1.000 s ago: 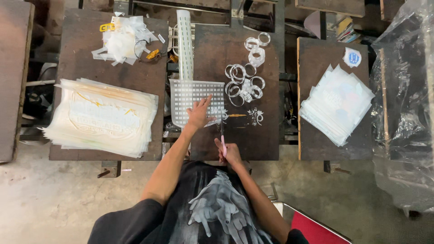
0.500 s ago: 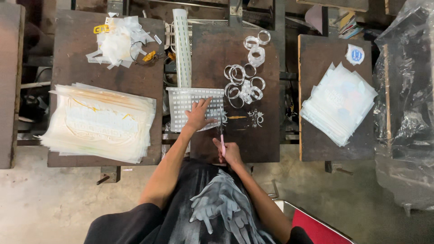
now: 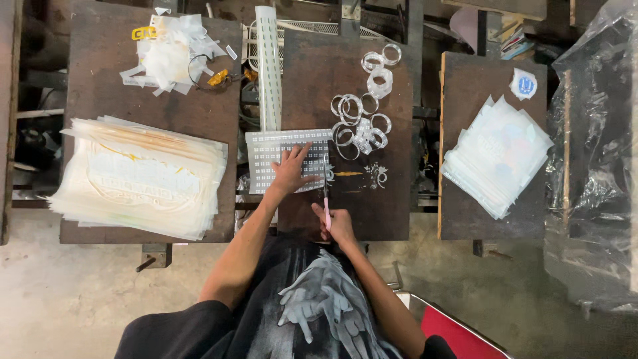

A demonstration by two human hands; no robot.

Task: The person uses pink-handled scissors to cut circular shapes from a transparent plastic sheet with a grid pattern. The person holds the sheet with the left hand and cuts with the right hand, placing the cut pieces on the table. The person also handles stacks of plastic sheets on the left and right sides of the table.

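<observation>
— Clear, dotted plastic: what shape is that sheet (image 3: 287,159) in the head view?

— Flat, rectangular, on the dark wooden table (image 3: 372,213). The left hand (image 3: 292,174) presses it, fingers spread open.

— And the right hand (image 3: 339,225)?

— At five o'clock from the sheet, closed around pink-handled scissors (image 3: 326,193), blades at the sheet's right edge. Clear tape rings (image 3: 359,123) lie at one o'clock.

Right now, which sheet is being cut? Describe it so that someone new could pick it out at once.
Start at the dark middle table in front of the person. At its left edge lies a white sheet printed with a grid of small squares, pinned flat by the left hand, while the right hand runs pink-handled scissors along its right side. Unlike the big stacks on the side tables, it is a single gridded sheet.
</observation>
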